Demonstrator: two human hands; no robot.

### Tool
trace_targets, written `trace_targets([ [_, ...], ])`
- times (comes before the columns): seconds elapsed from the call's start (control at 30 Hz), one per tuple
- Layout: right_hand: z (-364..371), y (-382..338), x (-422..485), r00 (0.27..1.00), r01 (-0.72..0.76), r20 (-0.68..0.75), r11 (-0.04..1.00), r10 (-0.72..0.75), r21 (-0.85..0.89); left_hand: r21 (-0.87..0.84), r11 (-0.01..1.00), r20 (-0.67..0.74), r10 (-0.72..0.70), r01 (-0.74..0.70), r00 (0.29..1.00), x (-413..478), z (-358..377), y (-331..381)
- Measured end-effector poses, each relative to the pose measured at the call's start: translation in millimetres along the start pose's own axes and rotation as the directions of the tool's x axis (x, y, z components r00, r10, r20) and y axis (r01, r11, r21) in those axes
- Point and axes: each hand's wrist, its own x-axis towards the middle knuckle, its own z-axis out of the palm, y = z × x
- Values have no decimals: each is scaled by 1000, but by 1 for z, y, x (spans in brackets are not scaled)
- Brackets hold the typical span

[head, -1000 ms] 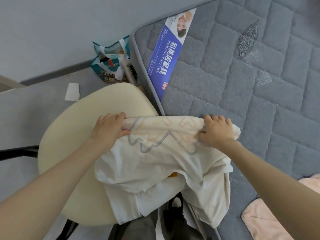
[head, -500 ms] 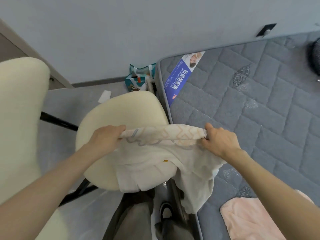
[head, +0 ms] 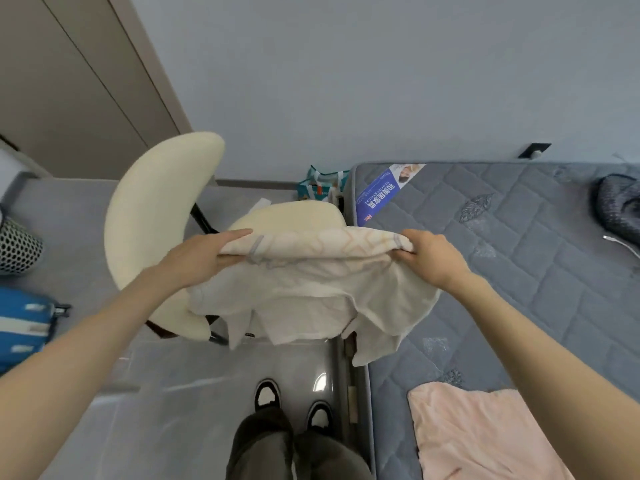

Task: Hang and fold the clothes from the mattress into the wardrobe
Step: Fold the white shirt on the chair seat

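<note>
- My left forearm comes in from the lower left corner and climbs toward the centre. The left hand lies nearly flat, fingers stretched along the top of the cloth and thumb tucked beneath, so it pinches the left end of the folded edge.
- The white cotton garment with a pale orange and grey print is stretched between both hands at the centre of the frame. It is lifted clear of the cream padded chair, whose seat shows just behind it. Its loose lower part droops in folds, and the right corner hangs across the mattress border.
- The right hand sits knuckles up, fingers curled over the right end of the same edge and clamped on it. That forearm runs in from the lower right corner, passing above the bed.
- At the left edge I see a blue zipped bag and a black-and-white mesh bin on the floor, both well apart from the chair.
- Glossy grey floor lies open at bottom centre, where my two black-and-white shoes stand beside the bed frame.
- The grey quilted mattress fills the right side, and its left border runs just under the garment's right corner.
- A pale pink cloth lies flat on it at lower right, and a dark bundle sits at the far upper right.
</note>
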Motion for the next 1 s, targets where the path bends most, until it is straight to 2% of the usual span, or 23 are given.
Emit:
trace_targets([
  [0.07,-19,-15,-1,1000,-4,13,998,3,66,-13,1000,58,-19,19,998,-14,-23,8],
  [0.13,-35,-28,-3,999,-28,42,998,26,52,18,998,27,-56,56,998,-21,-41,9],
  [0.3,-48,-46,-11,972,-86,205,987,114,-138,178,981,134,-99,75,986,-29,-59,-2],
  [0.4,-37,-49,-17,935,-109,309,969,177,-224,192,980,287,-104,49,952,-29,-50,-7],
  [0.47,-34,-51,-23,887,-119,392,942,242,-312,180,980,458,-159,84,875,-29,-47,-2],
  [0.57,-35,-59,-28,746,-59,556,869,366,-492,313,939,672,-323,140,667,-26,-51,9],
  [0.63,-35,-66,-30,670,-10,601,816,435,-578,367,922,753,-371,121,543,-18,-52,10],
  [0.67,-34,-68,-28,659,-14,597,801,458,-598,375,919,764,-380,121,521,-13,-52,9],
  [0.7,-32,-69,-27,667,-34,582,800,465,-600,374,920,754,-376,119,538,-8,-51,7],
  [0.73,-30,-70,-25,691,-61,559,807,459,-587,366,923,722,-361,117,591,-3,-51,4],
  [0.8,-24,-69,-17,766,-140,477,836,431,-531,319,940,609,-299,119,735,10,-48,-2],
  [0.87,-17,-65,-4,832,-205,378,859,405,-470,291,949,483,-255,122,838,26,-45,-10],
  [0.93,-11,-63,14,866,-252,301,868,400,-428,328,941,392,-221,89,893,42,-42,-17],
  [1.0,-6,-59,35,886,-260,258,873,385,-412,390,920,341,-196,51,920,62,-39,-25],
])
